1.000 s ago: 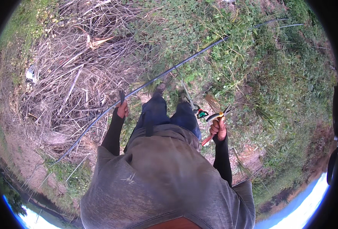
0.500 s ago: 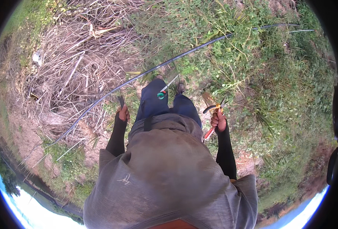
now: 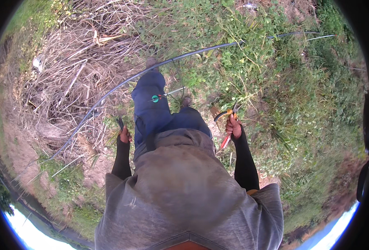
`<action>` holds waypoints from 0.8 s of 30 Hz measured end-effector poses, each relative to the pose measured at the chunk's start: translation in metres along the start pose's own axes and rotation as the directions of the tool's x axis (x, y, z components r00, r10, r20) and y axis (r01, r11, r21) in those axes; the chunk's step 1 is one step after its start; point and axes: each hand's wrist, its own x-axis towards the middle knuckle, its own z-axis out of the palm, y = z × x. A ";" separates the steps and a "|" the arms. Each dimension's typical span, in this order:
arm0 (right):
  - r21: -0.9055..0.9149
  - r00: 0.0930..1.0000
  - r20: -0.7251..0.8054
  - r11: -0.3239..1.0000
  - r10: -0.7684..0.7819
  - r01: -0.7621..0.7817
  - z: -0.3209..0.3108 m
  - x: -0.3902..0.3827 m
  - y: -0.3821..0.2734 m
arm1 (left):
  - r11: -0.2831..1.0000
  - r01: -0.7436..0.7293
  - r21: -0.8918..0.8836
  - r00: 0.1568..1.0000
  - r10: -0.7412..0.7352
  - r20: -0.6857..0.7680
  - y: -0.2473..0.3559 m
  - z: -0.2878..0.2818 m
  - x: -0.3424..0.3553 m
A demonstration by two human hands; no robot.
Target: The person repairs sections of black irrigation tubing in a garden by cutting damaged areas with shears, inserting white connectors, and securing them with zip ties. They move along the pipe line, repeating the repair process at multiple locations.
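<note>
My left hand (image 3: 126, 136) is closed around a short dark object (image 3: 120, 123) that sticks out past the fingers; its kind is too small to make out. In my right hand (image 3: 234, 127) is a pair of pliers (image 3: 222, 115) with orange-and-black handles, the dark jaws pointing away from me. A red-handled tool (image 3: 225, 141) shows just below the same fist, and I cannot tell whether it is gripped too. Over my leg appears a micro-sprinkler (image 3: 155, 98) with a green round head and a pale stake (image 3: 174, 91). Thin dark tubing lies near it.
A long black irrigation pipe (image 3: 199, 51) curves across the ground in front of my legs. Dry branches (image 3: 74, 79) are heaped at the left. Leafy weeds (image 3: 251, 62) cover the right side. A pale thin stake (image 3: 321, 37) lies near the pipe's far right end.
My left leg has come forward to the pipe, and the body has shifted. Both hands sit slightly further left in view, keeping their hold. The micro-sprinkler now appears further left, its stake more level.
</note>
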 end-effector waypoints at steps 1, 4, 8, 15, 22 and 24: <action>-0.016 1.000 -0.005 1.000 -0.004 0.004 0.002 0.000 -0.002 | 1.000 -0.016 -0.003 1.000 0.016 -0.010 -0.004 -0.003 0.004; -0.063 1.000 -0.023 0.998 0.019 -0.020 0.008 -0.002 -0.003 | 0.998 -0.025 -0.058 1.000 0.025 0.009 -0.022 -0.011 0.008; -0.110 0.998 0.006 0.992 0.064 -0.063 0.010 0.000 -0.004 | 0.996 -0.039 -0.074 0.999 0.040 0.005 -0.031 -0.011 0.009; -0.157 1.000 0.010 0.987 0.026 -0.024 0.033 -0.001 -0.019 | 0.979 0.036 -0.202 0.999 -0.034 0.010 -0.063 -0.028 0.033; -0.207 0.993 -0.069 0.972 0.098 -0.110 0.053 0.010 -0.022 | 0.956 0.139 -0.258 0.990 -0.142 0.006 -0.054 -0.019 0.043; -0.171 0.986 -0.095 0.974 0.135 -0.150 0.049 0.020 -0.020 | 0.964 0.113 -0.240 0.993 -0.116 0.001 -0.040 -0.015 0.052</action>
